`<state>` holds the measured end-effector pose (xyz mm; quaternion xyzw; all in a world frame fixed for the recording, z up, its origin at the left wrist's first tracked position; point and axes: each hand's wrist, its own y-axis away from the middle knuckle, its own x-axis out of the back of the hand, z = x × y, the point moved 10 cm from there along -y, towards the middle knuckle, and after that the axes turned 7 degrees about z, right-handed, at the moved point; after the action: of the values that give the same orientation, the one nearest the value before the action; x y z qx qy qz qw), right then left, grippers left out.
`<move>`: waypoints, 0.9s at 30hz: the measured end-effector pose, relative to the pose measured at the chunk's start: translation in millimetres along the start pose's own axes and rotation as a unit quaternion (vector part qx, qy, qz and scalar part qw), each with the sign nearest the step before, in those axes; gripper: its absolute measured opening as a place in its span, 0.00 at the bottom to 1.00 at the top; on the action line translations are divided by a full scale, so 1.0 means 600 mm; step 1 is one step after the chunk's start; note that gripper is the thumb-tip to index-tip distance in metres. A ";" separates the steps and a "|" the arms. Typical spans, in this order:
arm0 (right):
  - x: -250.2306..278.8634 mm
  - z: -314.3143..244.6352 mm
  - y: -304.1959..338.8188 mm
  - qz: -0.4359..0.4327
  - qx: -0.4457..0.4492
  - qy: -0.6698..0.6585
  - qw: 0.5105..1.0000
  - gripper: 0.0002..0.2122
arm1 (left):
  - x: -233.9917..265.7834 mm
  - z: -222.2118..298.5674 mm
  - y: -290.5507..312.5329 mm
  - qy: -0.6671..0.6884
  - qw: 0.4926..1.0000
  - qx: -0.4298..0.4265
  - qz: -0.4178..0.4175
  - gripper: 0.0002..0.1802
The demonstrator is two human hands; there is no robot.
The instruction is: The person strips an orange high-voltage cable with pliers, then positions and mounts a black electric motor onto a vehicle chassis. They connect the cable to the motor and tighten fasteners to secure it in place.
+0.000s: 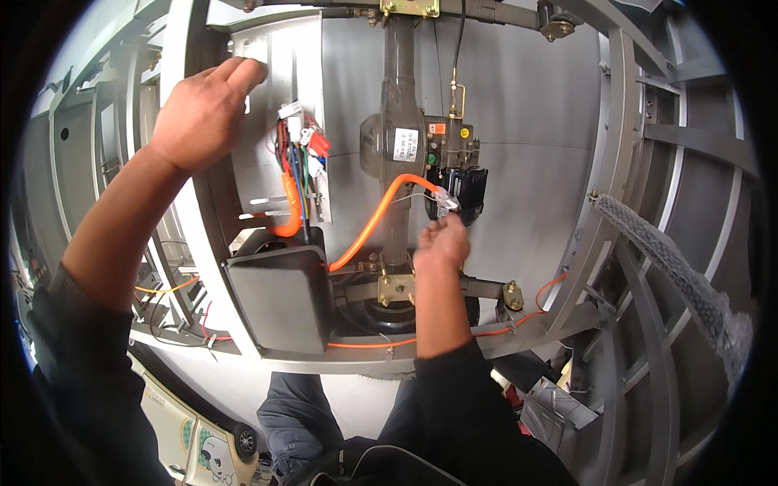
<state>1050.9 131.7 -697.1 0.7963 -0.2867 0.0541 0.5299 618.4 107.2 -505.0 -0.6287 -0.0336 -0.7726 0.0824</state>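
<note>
At the upper left, my left hand is over a grey metal frame beam. Its fingers curl, and whatever they may grip is hidden. Near the middle, my right hand pinches the clear-plastic-wrapped end of a thick orange cable. That end lies in front of a black cylindrical motor beside a grey axle housing. From the grey-black box the cable arches up to my right fingers. A bundle of coloured wires with connectors rises out of an orange corrugated sleeve above the box.
A bubble-wrapped strip hangs along the frame at right. Thin orange tubing follows the near crossbeam. Metal brackets with bolts stick out beside the axle. Below left stands a cream vehicle panel with a cartoon animal picture.
</note>
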 end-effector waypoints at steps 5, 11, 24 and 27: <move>-0.048 -0.103 0.258 -0.252 0.191 -0.003 0.949 0.09 | 0.061 0.062 -0.028 0.182 0.975 0.085 0.093 0.23; -0.108 -0.037 0.373 -0.475 -0.127 -0.145 0.859 0.19 | 0.064 0.345 0.014 0.476 0.866 0.111 0.105 0.20; -0.018 -0.188 0.058 -0.195 0.041 -0.017 0.980 0.11 | -0.095 0.286 -0.033 0.340 0.864 0.314 0.197 0.18; -0.023 -0.251 -0.017 -0.138 0.104 0.023 0.985 0.08 | -0.234 0.198 -0.081 0.292 0.832 0.469 0.051 0.31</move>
<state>1077.6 272.0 -645.5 0.8773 -0.1550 0.0284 0.4534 752.6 185.7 -614.9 -0.2605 -0.3338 -0.8063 0.4130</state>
